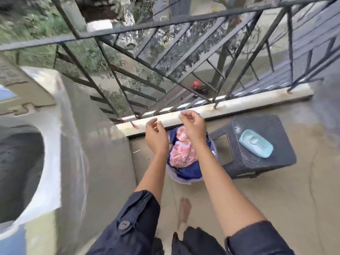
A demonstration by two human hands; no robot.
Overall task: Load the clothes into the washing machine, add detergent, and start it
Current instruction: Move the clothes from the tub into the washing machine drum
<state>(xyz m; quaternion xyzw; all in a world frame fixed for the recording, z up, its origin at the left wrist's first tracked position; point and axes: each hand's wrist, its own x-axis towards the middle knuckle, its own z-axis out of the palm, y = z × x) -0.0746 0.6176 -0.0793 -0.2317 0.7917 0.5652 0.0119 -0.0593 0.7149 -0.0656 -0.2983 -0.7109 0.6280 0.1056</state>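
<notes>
We see a pale tiled floor (276, 199) carrying a round basket (184, 179) of clothes, a dark woven stool (257, 162) just beside it, and the washing machine (55, 144) at left. On the stool lies a light-blue dish (255, 143).

A balcony in soft daylight. A black metal railing (184, 57) with slanted bars stands on a pale stone curb (239, 102) at the edge of a beige tiled floor (266, 196). A dark woven-pattern plastic stool (257, 162) stands near the curb. Trees (46, 34) and a paved lane (202, 67) lie below.
</notes>
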